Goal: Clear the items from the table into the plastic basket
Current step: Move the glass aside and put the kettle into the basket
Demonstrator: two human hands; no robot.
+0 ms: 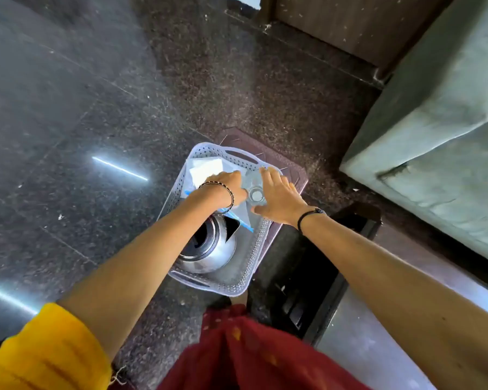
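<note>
A pale lilac perforated plastic basket stands on the floor below me. A steel pot lies in its near end, and a folded white paper rests at its far left. A clear sheet with a blue edge lies across the middle. Over the far half, a clear plastic bottle points its cap up at me. My left hand presses its left side. My right hand holds its right side with fingers stretched along it. The bottle's lower body is hidden between my hands.
The basket sits partly on a brown mat on dark speckled stone floor. A low black table frame stands just right of the basket. A grey-green upholstered block fills the right side, with a wooden door beyond.
</note>
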